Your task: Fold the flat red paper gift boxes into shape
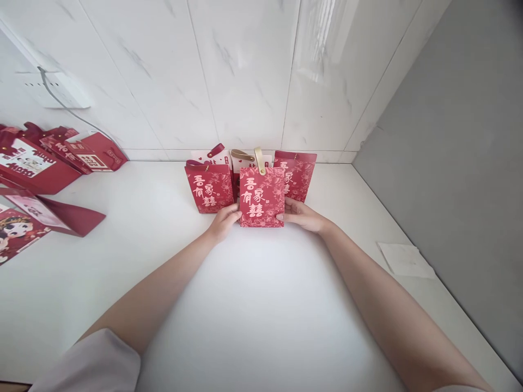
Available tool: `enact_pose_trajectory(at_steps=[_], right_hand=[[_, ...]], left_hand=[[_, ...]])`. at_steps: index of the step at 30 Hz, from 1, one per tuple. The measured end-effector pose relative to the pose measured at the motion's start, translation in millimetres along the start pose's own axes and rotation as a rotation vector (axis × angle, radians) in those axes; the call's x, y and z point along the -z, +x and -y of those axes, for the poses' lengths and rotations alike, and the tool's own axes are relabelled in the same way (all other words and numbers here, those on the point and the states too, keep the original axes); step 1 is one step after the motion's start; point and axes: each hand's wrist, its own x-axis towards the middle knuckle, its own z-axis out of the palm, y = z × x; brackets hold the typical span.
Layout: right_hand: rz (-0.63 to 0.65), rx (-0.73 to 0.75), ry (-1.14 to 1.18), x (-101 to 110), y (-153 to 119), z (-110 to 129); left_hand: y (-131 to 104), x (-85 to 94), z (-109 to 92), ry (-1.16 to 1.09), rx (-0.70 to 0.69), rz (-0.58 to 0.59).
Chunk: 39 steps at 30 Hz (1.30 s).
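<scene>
A red gift bag (262, 197) with white lettering, a floral print and a gold strap handle stands upright in front of me. My left hand (226, 220) grips its lower left side, the thumb on the front edge. On its lower right side is my right hand (303, 215), thumb on the front and the other fingers behind, partly hidden. A similar red bag (210, 189) with a dark red handle stands to the left. Another red bag (298, 171) is behind to the right. White-topped bags (217, 158) show partly behind these.
At the far left are several red gift boxes (98, 153) and a folded red bag (73, 215). A cable runs down from a wall socket (57, 90). A white tissue packet (406, 259) lies at the right, beside a grey panel (461, 163). Marbled wall tiles (245, 71) back the white table (261, 305).
</scene>
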Motion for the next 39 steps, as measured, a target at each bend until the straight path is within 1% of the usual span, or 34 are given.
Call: enact_pose_trajectory(at_steps=[4,10,14,20,24,33,39], right_hand=[[-0.007,-0.005,0.002,-0.1,-1.1,0.3],[-0.009,-0.001,0.001,-1.3,-0.7,1.9],[-0.006,-0.005,0.01,-1.4,-0.9,1.5],[-0.012,-0.01,0.019,-1.5,-2.1,1.1],[-0.015,0.005,0.008,-2.1,-2.4,1.2],[-0.015,0.018,0.027,-3.5,-1.4,-1.1],[-0.011,0.017,0.026,-2.9,-1.1,-0.6]], left_hand=[[0.6,0.6,0.8,-0.036,0.008,0.029],[1.1,-0.2,-0.5,0.015,0.004,-0.012],[1.4,-0.8,-0.5,0.017,0.005,-0.013],[1.4,-0.4,4.2,-0.003,0.015,-0.02],[1.3,0.1,7.0,0.026,0.003,-0.022],[-0.2,-3.5,-2.6,0.013,0.05,-0.051],[0.0,-3.2,-1.9,0.001,0.072,-0.044]])
